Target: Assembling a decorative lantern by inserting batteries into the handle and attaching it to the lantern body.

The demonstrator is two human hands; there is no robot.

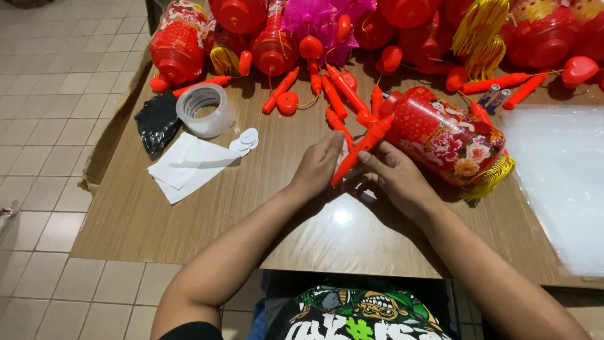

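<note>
From the head camera, both hands meet at the middle of the wooden table (pixel 189 214). The left hand (pixel 318 165) and the right hand (pixel 393 176) close their fingers around one orange plastic stick (pixel 360 148); its lower end is hidden between the palms. Just beside the right hand lies a red round lantern (pixel 450 138) with flowers and yellow fringe. The lanterns at the far edge are cut off. Near the left edge stand a tape roll (pixel 204 108) and white paper (pixel 189 165), with free table in front.
</note>
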